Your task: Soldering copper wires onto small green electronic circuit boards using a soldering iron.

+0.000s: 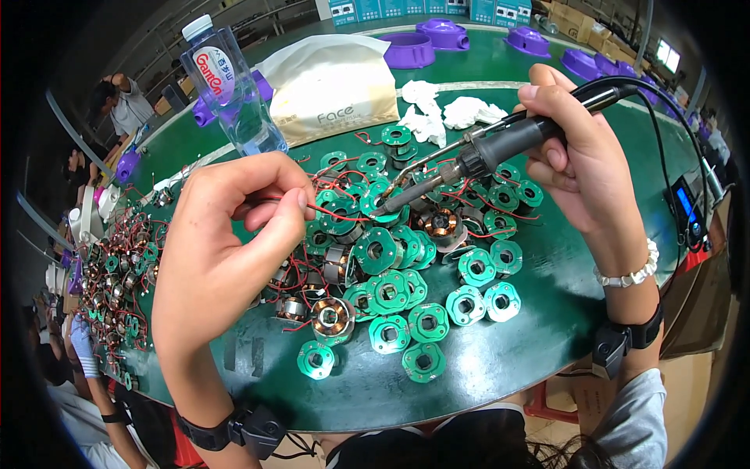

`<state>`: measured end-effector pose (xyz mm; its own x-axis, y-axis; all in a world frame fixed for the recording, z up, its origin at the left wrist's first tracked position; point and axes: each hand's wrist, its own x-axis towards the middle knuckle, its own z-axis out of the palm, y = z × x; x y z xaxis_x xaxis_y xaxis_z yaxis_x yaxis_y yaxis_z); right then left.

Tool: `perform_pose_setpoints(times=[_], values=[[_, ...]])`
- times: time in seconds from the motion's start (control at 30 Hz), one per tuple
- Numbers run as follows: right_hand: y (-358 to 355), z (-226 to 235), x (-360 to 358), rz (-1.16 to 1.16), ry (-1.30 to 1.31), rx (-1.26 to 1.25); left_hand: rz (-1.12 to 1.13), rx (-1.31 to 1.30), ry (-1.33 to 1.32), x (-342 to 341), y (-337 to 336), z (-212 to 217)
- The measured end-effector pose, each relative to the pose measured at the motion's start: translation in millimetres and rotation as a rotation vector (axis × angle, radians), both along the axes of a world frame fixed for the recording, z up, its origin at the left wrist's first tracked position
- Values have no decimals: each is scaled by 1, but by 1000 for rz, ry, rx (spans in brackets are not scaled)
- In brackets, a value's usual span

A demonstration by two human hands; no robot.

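Note:
My left hand [223,242] is pinched around a pair of thin red and black wires [331,213], whose far part runs toward a round green circuit board [375,248] in the middle pile. My right hand [576,141] grips a soldering iron [500,147] by its black handle, with a thin metal guide alongside the barrel. Its tip [384,209] points down-left at a green board near the wire end; whether they touch, I cannot tell. Around both hands lie several copper-wound motor stators [333,317] with green ring boards and loose red leads.
A water bottle [234,94], a cream tissue pack [332,86] and crumpled white tissues [469,112] stand beyond the pile. Purple housings [410,51] line the far side. Another stator heap [117,273] lies left, near a co-worker's gloved hand [83,344]. A soldering station [687,207] sits right, its black cable [660,156] arching from the iron.

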<state>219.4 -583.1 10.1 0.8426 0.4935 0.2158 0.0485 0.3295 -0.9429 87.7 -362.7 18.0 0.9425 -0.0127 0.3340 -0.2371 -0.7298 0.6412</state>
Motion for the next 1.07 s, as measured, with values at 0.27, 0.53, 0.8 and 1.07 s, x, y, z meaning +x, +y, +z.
perform_pose_setpoints(times=[0.27,0.53,0.8,1.07], values=[[0,1,-1,-14,-13,-15,0,30,-3,-1,2,0],[-1,-1,-1,3,0,-22,14,-98,-87,3,-3,-6],[1,0,-2,-17,-13,-26,36,-138,-116,3,-4,-5],[-1,1,0,-18,-19,0,36,-116,-109,2,-2,-3]])
